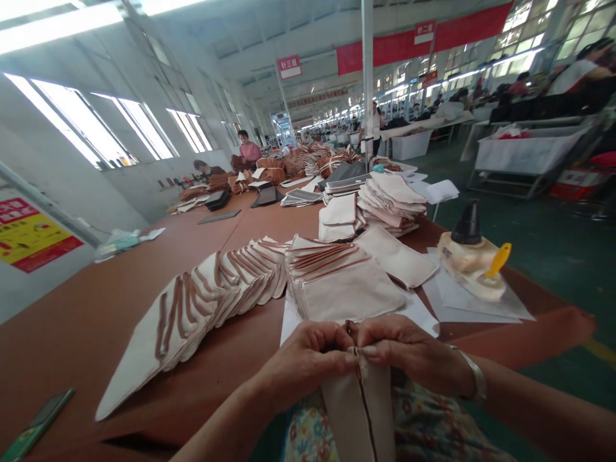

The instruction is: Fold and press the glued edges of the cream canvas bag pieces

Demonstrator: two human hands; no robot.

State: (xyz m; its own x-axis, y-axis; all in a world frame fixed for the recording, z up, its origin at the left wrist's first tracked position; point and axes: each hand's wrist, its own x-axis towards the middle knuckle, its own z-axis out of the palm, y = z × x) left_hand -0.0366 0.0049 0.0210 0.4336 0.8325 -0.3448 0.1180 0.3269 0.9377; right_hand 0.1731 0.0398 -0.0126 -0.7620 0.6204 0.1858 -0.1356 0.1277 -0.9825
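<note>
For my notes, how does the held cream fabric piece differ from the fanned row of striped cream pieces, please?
Left hand and right hand pinch the held piece; the fanned row lies on the brown table. The piece shows a dark line, the row several brown strips. Both are cream.

Fabric stack (346,292) before hands (312,353), open tabletop (115,301) far left

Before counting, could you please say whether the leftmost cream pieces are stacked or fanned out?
Fanned out: the cream pieces overlap in a row, brown strips showing.
</note>
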